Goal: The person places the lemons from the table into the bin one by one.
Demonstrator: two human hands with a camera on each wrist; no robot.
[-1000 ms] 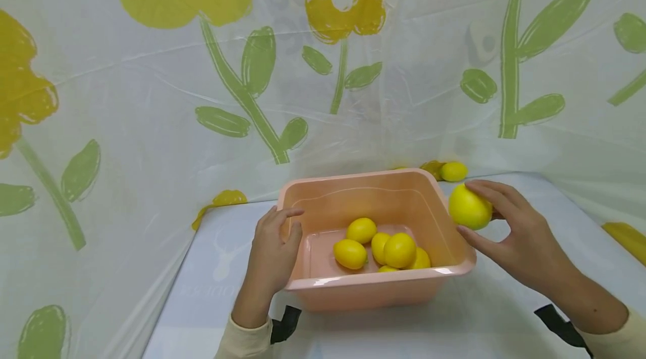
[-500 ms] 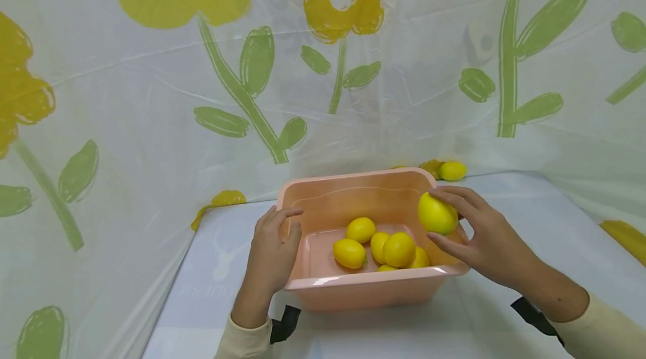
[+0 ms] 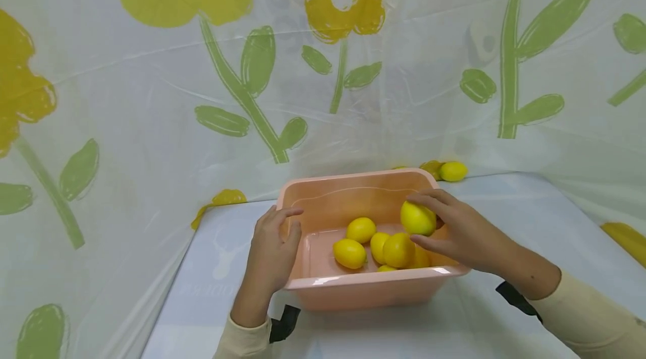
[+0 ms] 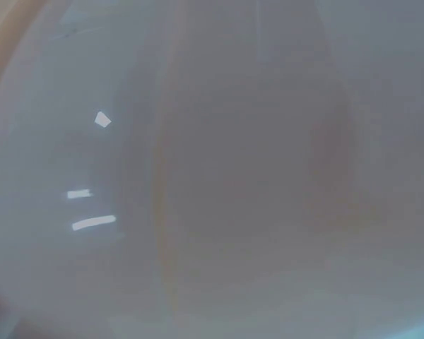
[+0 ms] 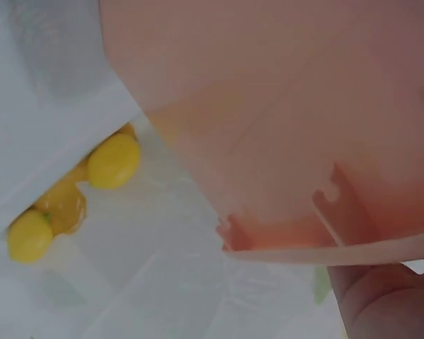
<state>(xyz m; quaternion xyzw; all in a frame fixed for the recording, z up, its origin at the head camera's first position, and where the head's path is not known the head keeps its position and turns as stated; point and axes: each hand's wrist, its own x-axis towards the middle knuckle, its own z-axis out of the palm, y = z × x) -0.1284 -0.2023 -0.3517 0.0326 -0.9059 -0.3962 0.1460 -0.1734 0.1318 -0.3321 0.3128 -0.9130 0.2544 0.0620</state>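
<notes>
In the head view a pink plastic basin [image 3: 360, 294] stands on the table with several lemons inside. One lemon [image 3: 349, 253] lies left of the middle, another lemon [image 3: 361, 230] behind it, and a cluster around a lemon [image 3: 398, 251] sits to the right. My left hand [image 3: 272, 249] grips the left rim, thumb and index finger showing over the inside. My right hand [image 3: 471, 233] holds a lemon [image 3: 418, 219] between thumb and fingers, above the right part of the basin. In the right wrist view the hand [image 5: 389, 300] shows past the basin's rim, its lemon hidden.
Behind the basin's far right corner a lemon [image 3: 453, 171] lies by the table's back edge. The right wrist view shows two lemons there, one nearer lemon [image 5: 114, 162] and one farther lemon [image 5: 30, 236]. A flower-printed sheet [image 3: 404, 95] hangs behind the white table [image 3: 510, 207].
My right hand has carried its lemon leftward, from beside the basin's right rim to above the inside. My left hand and the basin have stayed put.
</notes>
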